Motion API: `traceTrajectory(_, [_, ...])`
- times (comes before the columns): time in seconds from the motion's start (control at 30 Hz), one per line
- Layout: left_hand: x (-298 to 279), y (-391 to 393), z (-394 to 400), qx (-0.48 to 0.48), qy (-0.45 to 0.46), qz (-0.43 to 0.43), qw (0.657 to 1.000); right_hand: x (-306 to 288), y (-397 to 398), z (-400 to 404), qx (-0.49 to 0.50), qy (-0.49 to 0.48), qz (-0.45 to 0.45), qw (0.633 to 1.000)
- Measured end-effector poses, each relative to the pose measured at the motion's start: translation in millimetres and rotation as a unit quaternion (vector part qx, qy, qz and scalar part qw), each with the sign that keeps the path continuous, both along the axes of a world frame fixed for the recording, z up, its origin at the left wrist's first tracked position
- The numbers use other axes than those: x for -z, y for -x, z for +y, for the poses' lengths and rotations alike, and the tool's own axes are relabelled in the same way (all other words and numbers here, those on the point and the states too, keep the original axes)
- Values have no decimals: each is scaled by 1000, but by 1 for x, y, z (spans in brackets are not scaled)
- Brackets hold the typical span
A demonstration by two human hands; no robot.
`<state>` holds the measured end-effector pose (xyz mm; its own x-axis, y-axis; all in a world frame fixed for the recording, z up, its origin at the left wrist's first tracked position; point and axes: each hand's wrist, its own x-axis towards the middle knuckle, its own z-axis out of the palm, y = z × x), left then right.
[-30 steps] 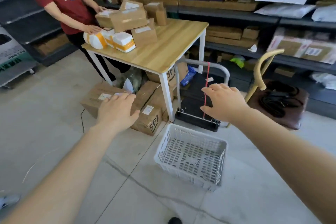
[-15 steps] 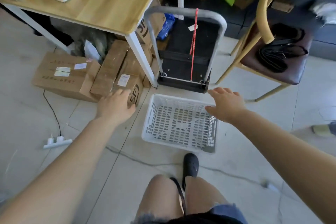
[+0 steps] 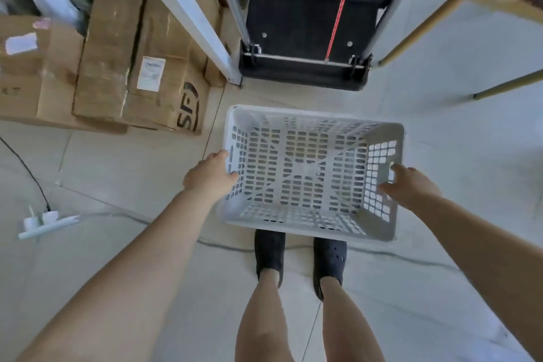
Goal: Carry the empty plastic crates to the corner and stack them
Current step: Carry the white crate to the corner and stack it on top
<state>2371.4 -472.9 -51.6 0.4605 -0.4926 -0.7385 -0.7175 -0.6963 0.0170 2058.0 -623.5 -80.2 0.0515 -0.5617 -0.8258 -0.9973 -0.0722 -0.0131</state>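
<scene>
**Both hands at the white lattice crate**

A white perforated plastic crate (image 3: 308, 173), rectangular with slotted walls and a cross-ribbed floor, sits empty on the pale tiled floor (image 3: 117, 173) between the two hands, just ahead of a pair of dark perforated clogs (image 3: 269, 256). The left hand (image 3: 207, 176) grips the crate's left rim, thumb hooked inside the wall. The right hand (image 3: 410, 185) holds the right wall, fingers curled at the handle slot. Up and left of the left hand lie worn brown cardboard boxes (image 3: 138, 62); one bears black "SF" lettering and a white label too blurred to read. Ahead of the crate stands a black folding hand trolley (image 3: 302, 67) with a red cord (image 3: 338, 12). Left of the left arm lies a white power strip (image 3: 47, 223).
</scene>
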Motion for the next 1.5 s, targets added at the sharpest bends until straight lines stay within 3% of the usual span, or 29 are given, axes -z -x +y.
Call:
traceTrajectory(0.2, [141, -40, 14, -169, 51, -7, 984, 128, 22, -3, 247, 117, -33, 961])
traceTrajectory(0.33, [199, -55, 19, -273, 70, 21, 959, 178, 45, -4, 326, 255, -40, 909])
traceTrajectory(0.43, [228, -61, 27, -372, 71, 82, 922, 202, 57, -6, 402, 198, -43, 893])
traceTrajectory(0.57, [248, -59, 35, -463, 144, 114, 867, 224, 69, -9, 539, 120, -98, 828])
traceTrajectory(0.7, [251, -58, 29, -529, 142, 203, 812, 216, 70, -9, 544, -2, -172, 822])
traceTrajectory(0.8, [243, -53, 28, -550, 135, 224, 793, 208, 77, -7, 558, -29, -210, 802])
traceTrajectory(1.1, [163, -49, 43, -563, 110, 188, 798, 141, 79, 16, 594, -62, -199, 777])
traceTrajectory(1.3, [51, -56, 55, -556, 102, 228, 793, 42, 85, 53, 619, -60, -204, 756])
traceTrajectory(1.5, [-78, -64, 49, -507, 120, 242, 819, -87, 85, 82, 644, -18, -220, 732])
